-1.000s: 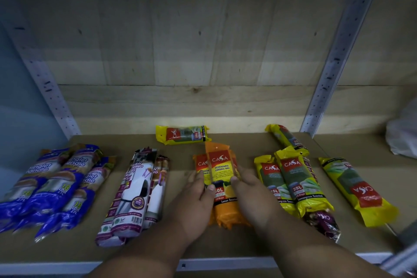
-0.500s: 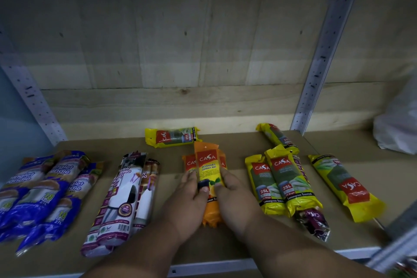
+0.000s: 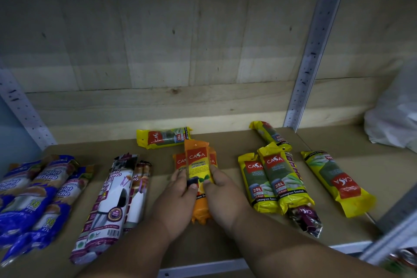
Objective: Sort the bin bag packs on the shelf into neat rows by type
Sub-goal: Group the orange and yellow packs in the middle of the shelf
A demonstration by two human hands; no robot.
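Note:
An orange Casa pack (image 3: 198, 162) lies on top of two more orange packs at the shelf's middle. My left hand (image 3: 178, 201) and my right hand (image 3: 223, 198) grip the stack from either side, thumbs on the top pack. Blue packs (image 3: 33, 198) lie in a row at the left, white and maroon drawstring packs (image 3: 112, 201) beside them. Two yellow Casa packs (image 3: 273, 183) lie right of my hands over a purple pack (image 3: 306, 219). Single yellow packs lie at the back middle (image 3: 163, 137), back right (image 3: 269, 134) and far right (image 3: 338, 181).
The brown shelf board (image 3: 225, 244) has a metal front lip. A wooden back wall and a perforated metal upright (image 3: 309, 63) stand behind. A white plastic bag (image 3: 392, 115) sits at the far right.
Both hands have drawn closer together on the orange stack and squared it up. The view has shifted a little to the left.

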